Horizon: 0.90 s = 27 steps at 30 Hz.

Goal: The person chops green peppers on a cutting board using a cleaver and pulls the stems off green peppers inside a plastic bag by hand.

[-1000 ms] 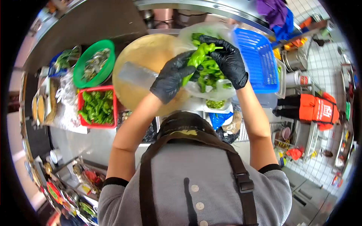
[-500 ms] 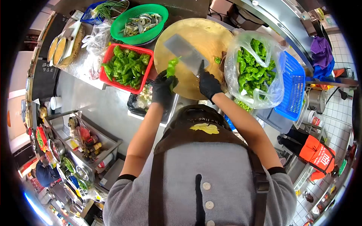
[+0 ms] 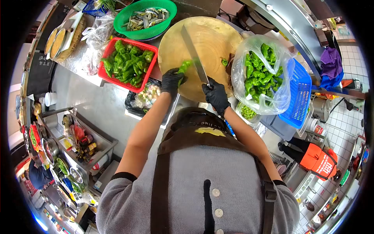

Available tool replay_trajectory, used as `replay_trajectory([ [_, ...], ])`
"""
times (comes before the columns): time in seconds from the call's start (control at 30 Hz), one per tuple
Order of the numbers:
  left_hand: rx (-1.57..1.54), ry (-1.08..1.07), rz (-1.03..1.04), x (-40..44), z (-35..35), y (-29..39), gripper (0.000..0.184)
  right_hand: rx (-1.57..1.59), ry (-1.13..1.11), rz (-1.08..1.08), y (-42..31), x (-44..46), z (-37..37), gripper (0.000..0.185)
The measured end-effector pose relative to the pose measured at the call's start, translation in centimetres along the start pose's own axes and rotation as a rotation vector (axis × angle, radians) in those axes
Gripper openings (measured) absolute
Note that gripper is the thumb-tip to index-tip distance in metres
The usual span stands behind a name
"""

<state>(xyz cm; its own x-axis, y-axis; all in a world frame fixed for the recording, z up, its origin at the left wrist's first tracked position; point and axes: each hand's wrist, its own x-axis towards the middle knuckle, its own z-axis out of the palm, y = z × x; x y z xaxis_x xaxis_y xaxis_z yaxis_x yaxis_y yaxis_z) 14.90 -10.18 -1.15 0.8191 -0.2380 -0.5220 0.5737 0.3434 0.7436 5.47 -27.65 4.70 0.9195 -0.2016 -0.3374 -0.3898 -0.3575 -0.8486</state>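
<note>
Your left hand (image 3: 172, 82) is closed around the near end of a green pepper (image 3: 186, 65); your right hand (image 3: 216, 95) grips the cleaver (image 3: 193, 52) by its handle. The pepper lies left of the blade, over the board (image 3: 222, 39), its long axis slanting far and right; whether its tip touches steel, you can't tell. Count one held pepper, one cleaver, one board; the red basket's (image 3: 117, 82) peppers overlap too much to count.
</note>
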Motion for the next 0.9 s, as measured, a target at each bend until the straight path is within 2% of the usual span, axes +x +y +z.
replay_trajectory([
  [0.07, 0.040, 0.007, -0.001, 0.1, -0.3, 0.1, 0.036, -0.019, -0.015, 0.017, 0.6, 0.7, 0.8, 0.039],
  [0.2, -0.055, 0.048, -0.036, 0.3, -0.1, 0.3, 0.032, -0.029, -0.064, -0.057, 0.9, 1.7, 0.9, 0.018],
  [0.33, -0.058, -0.004, -0.071, 0.6, -0.3, 0.9, 0.027, 0.111, -0.097, -0.032, -0.7, 2.1, 0.6, 0.019],
  [0.5, 0.046, -0.068, -0.031, 1.0, -0.4, 1.4, 0.024, 0.131, -0.089, 0.114, -4.0, 2.0, 1.2, 0.020],
  [0.6, 1.524, -0.287, 0.578, 0.6, -0.8, 3.0, 0.021, 0.136, -0.115, 0.152, -4.4, 2.8, 1.9, 0.023],
  [0.67, 1.149, -0.292, 0.714, 6.0, -5.6, -2.3, 0.018, -0.152, -0.098, 0.050, -4.4, 3.5, 2.2, 0.028],
  [0.73, 1.115, -0.272, 0.673, 6.1, -5.7, -2.3, 0.016, -0.327, -0.070, -0.051, -4.0, 3.3, 2.2, 0.034],
  [0.8, 1.415, -0.223, 0.462, 0.6, -1.4, 3.5, 0.016, -0.392, -0.034, -0.150, -3.6, 2.3, 1.7, 0.040],
  [0.87, 0.945, -0.204, 0.409, 5.0, -4.6, -0.9, 0.016, -0.387, -0.067, -0.131, -4.4, 0.9, 0.8, 0.037],
  [0.9, 0.999, -0.205, 0.415, 4.7, -4.6, -0.9, 0.017, -0.380, -0.089, -0.115, -4.6, 0.2, 0.7, 0.036],
])
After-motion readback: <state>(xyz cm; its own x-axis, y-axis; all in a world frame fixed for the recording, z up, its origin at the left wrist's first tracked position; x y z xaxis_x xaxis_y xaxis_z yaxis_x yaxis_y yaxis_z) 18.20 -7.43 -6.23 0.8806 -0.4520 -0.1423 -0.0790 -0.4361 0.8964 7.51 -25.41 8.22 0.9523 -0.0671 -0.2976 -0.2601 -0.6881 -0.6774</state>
